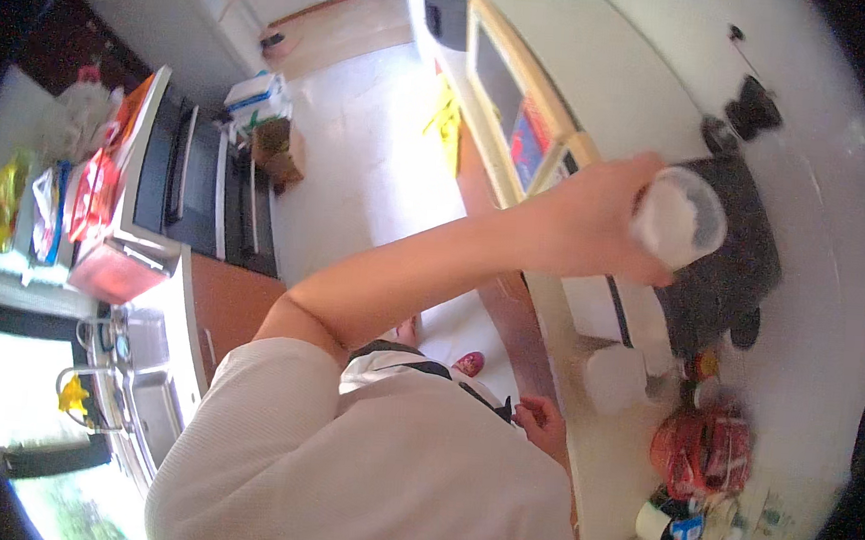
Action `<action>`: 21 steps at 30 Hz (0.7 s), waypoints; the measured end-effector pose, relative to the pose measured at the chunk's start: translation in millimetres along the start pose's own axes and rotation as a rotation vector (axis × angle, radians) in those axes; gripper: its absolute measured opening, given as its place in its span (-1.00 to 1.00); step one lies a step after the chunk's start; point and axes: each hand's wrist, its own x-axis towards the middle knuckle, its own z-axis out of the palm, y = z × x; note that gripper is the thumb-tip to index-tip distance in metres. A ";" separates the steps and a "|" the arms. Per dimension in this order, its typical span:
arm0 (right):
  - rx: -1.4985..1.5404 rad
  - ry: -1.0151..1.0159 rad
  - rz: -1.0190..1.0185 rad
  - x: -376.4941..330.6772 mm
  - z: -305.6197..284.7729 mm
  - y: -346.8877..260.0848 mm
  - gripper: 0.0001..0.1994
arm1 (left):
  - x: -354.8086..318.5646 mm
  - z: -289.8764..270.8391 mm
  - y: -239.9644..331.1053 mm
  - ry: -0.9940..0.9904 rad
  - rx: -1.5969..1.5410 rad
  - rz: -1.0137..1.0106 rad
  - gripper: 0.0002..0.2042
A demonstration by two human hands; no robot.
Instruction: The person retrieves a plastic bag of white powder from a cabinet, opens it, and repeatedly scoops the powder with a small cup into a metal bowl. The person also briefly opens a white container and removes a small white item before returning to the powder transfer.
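Note:
My left hand [591, 226] reaches far out over the white counter [820, 327] and is shut on a clear plastic cup [679, 219] with white contents. It holds the cup tilted just above a black appliance [728, 276]. A cream box-shaped appliance [566, 79] with a dark window stands right behind my hand. My right hand [542, 420] stays low by the counter's near edge with its fingers partly curled, and I cannot make out anything in it. My white-shirted torso fills the lower middle.
A white tub [613, 379], a red crinkled bag [703, 451] and small bottles and jars [673, 528] sit on the counter nearer me. Across the floor stand a black oven [197, 188], a sink [143, 395], snack packets [82, 195] and a cardboard box [278, 154].

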 end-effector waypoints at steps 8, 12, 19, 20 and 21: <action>-0.163 -0.273 -0.022 102.3 62.9 -110.1 -0.71 | -164.8 -132.7 -64.7 0.409 0.205 -0.431 -0.32; -0.173 -0.311 -0.003 158.6 120.7 -182.8 -0.73 | -224.0 -211.9 -94.7 0.644 0.359 -0.551 -0.35; -0.223 -0.287 -0.160 245.7 199.3 -266.2 -0.83 | -289.1 -346.3 -124.7 0.704 0.494 -0.458 -0.42; -0.205 -0.259 -0.204 257.9 205.8 -272.1 -0.87 | -291.7 -365.5 -125.3 0.683 0.536 -0.437 -0.43; -0.258 -0.281 -0.328 277.8 209.3 -264.7 -0.87 | -294.8 -380.8 -125.8 0.675 0.591 -0.424 -0.44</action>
